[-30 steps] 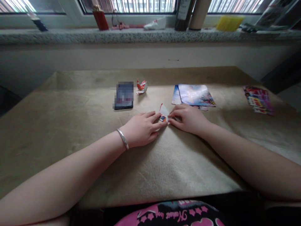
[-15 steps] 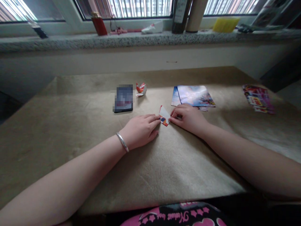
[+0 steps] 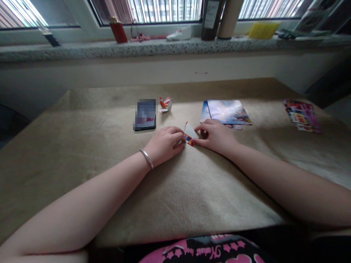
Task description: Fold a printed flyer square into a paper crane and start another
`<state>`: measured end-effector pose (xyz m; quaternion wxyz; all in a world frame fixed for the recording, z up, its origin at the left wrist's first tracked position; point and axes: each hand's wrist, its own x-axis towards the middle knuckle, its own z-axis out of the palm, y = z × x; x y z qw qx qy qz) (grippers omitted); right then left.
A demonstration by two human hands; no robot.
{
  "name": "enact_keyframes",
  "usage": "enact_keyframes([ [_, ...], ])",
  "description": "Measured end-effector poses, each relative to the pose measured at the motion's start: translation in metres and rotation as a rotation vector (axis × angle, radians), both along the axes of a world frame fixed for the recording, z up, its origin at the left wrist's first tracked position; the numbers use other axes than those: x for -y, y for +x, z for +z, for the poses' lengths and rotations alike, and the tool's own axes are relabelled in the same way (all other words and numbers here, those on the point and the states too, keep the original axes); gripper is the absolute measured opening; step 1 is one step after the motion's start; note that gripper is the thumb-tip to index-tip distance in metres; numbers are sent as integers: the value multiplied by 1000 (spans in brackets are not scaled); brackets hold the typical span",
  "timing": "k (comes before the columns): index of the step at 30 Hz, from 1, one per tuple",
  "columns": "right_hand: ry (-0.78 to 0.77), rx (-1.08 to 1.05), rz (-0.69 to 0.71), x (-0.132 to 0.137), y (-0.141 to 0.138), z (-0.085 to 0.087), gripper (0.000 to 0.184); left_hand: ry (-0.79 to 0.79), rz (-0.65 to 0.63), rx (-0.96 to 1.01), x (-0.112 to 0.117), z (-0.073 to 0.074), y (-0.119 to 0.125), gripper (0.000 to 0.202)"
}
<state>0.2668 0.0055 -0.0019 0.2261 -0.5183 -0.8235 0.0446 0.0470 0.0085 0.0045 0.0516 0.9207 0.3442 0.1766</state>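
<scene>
In the middle of the frame, a small paper (image 3: 190,132) sits on the table (image 3: 192,197) with one flap standing up. The left hand (image 3: 164,144) is curled, and its fingertips pinch the paper's left edge. The right hand (image 3: 216,137) pinches the right edge between thumb and finger. To fold it well, I think the edges should line up first, then a finger should press the crease flat and hard. The paper looks thin and stiff, white on one side, with red and blue print. The table cover is soft, tan and a bit fuzzy. A flat dark phone (image 3: 145,114) lies up and left.
</scene>
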Motion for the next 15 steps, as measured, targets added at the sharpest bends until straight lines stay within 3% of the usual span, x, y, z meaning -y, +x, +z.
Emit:
enact_keyframes([
  [4,-9,-23,1,1,1,-2,29,-102,-41,95,-8,-3,-3,10],
  [10,-25,-27,40,2,-2,-3,26,-151,110,87,-11,-4,1,13],
  [15,-38,-14,46,2,-6,-1,30,-116,208,39,-5,-5,3,37],
])
